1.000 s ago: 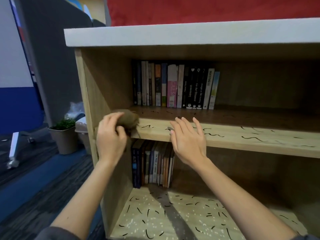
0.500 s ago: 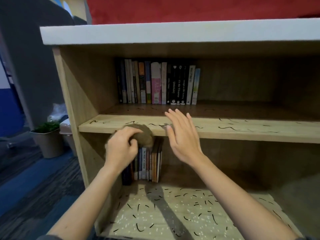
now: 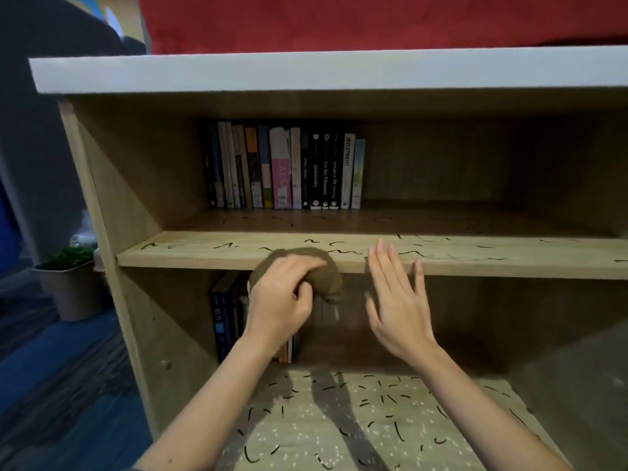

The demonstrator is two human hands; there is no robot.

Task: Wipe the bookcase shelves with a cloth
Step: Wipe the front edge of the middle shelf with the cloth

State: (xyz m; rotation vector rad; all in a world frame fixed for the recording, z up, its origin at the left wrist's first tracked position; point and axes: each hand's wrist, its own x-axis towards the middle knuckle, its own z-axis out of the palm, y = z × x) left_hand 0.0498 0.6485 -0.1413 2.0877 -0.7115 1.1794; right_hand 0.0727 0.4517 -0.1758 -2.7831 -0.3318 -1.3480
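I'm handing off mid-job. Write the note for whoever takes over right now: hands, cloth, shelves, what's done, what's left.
Left hand grips the brown cloth at the front edge of the middle shelf, left of centre.
Right hand is open with fingers straight, beside the cloth, holding nothing.
Done: nothing looks clean yet; black marks lie along the middle shelf on both sides of the cloth.
Left: wipe the middle shelf, then the bottom shelf, also covered with marks and white specks.
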